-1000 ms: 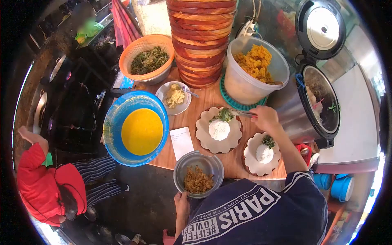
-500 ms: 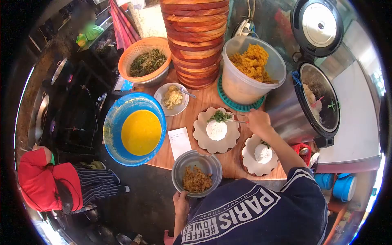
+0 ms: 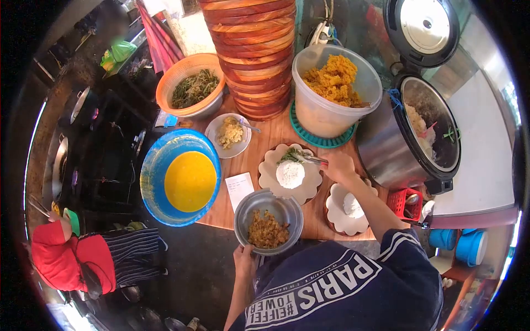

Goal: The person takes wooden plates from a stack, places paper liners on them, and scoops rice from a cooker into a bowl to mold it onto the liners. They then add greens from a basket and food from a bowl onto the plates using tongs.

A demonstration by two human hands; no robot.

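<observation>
My left hand [image 3: 244,258] is closed on the rim of a grey plastic bowl [image 3: 295,223], which holds a brown, crumbly food [image 3: 267,229]. My right hand [image 3: 338,167] grips metal tongs [image 3: 314,160], their tips at the green vegetables [image 3: 291,155] beside a white rice mound [image 3: 290,175]. Both lie on a scalloped paper liner [image 3: 269,177] over a round wooden plate. Under my right forearm is a second lined plate [image 3: 335,211] with another rice mound [image 3: 352,206], partly hidden by the arm.
Around the plates stand a blue basin [image 3: 148,182] of yellow liquid, a small dish [image 3: 212,132], an orange colander [image 3: 164,88], stacked wooden plates [image 3: 256,60], a tub [image 3: 326,118] of yellow rice and an open rice cooker [image 3: 386,135]. A paper note [image 3: 239,187] lies near the bowl. A person in red [image 3: 74,256] is at left.
The grey bowl in my left hand has moved up, closer to the first plate. The tongs have shifted slightly at the greens. The person in red has moved an arm. The view has shifted slightly.
</observation>
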